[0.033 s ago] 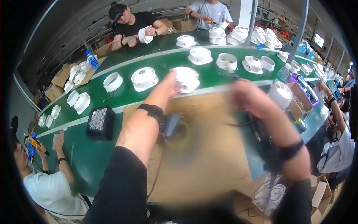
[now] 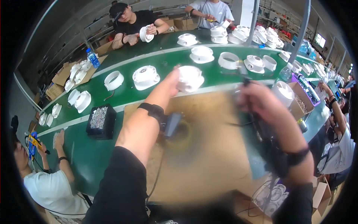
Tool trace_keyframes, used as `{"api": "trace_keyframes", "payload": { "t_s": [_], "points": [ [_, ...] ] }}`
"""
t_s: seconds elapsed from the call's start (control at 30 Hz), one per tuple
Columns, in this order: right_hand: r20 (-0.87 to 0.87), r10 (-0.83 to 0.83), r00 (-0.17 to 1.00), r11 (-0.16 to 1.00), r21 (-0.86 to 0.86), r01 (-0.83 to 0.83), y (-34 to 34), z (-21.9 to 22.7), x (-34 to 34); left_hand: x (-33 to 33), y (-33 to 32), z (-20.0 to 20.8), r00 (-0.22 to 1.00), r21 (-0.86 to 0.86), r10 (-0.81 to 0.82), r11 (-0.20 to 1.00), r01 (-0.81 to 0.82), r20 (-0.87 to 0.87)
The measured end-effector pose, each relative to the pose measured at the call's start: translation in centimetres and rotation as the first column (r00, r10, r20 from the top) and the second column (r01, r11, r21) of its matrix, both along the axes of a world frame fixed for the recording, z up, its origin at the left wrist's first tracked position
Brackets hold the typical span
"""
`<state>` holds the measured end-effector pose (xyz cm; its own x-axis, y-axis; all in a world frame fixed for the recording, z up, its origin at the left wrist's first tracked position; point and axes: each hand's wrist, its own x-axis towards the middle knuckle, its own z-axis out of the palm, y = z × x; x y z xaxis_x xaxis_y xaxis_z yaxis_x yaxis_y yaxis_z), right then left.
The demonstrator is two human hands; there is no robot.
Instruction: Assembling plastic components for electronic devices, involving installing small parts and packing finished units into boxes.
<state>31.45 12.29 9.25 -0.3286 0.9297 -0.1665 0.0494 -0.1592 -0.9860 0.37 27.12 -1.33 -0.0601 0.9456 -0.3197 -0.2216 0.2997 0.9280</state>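
Observation:
My left hand (image 2: 173, 81) reaches forward over the far edge of the tan board (image 2: 209, 156). Its fingers grip the left side of a round white plastic housing (image 2: 191, 79). To the right, my right hand (image 2: 257, 98) is smeared by motion. It is closed around a dark handheld tool (image 2: 245, 79) whose narrow end points away from me; its exact kind is too blurred to tell. The tool is apart from the housing. A white ring (image 2: 228, 61) lies just beyond it on the green bench.
More white housings (image 2: 146, 77) and rings (image 2: 113, 80) line the green bench. A black box of small metal parts (image 2: 100, 122) stands left; a cardboard bin of screws (image 2: 299, 99) and a bottle (image 2: 286, 72) stand right. Co-workers sit opposite and at both sides.
My right hand has shifted slightly to the right, and the dark tool in it shows more plainly. My left hand keeps hold of the housing; the whole view has slid a little.

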Motion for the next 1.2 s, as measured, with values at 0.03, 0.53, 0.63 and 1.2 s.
{"api": "trace_keyframes", "payload": {
  "t_s": [0.03,0.53,0.63,1.2],
  "points": [
    [-0.012,0.028,1.000,0.998,0.059,-0.027,-1.6,0.8,1.4,-2.2,0.7,-1.4,0.971,-0.018,0.020,1.000,-0.026,-0.240],
    [-0.318,-0.662,0.679,0.723,-0.032,0.690,-23.2,-8.5,23.4,-13.2,-5.4,-4.3,0.313,0.420,0.401,0.908,-0.009,-0.861],
    [-0.053,-0.922,0.385,0.374,0.141,0.916,-24.1,-12.1,25.0,-14.2,-7.7,-3.3,0.453,0.397,0.254,0.882,0.254,-0.855],
    [0.843,-0.307,0.442,0.570,-0.209,0.795,-30.4,-59.6,36.0,0.5,-36.4,5.2,0.301,0.277,0.220,0.947,0.164,-0.928]
  ]
}}
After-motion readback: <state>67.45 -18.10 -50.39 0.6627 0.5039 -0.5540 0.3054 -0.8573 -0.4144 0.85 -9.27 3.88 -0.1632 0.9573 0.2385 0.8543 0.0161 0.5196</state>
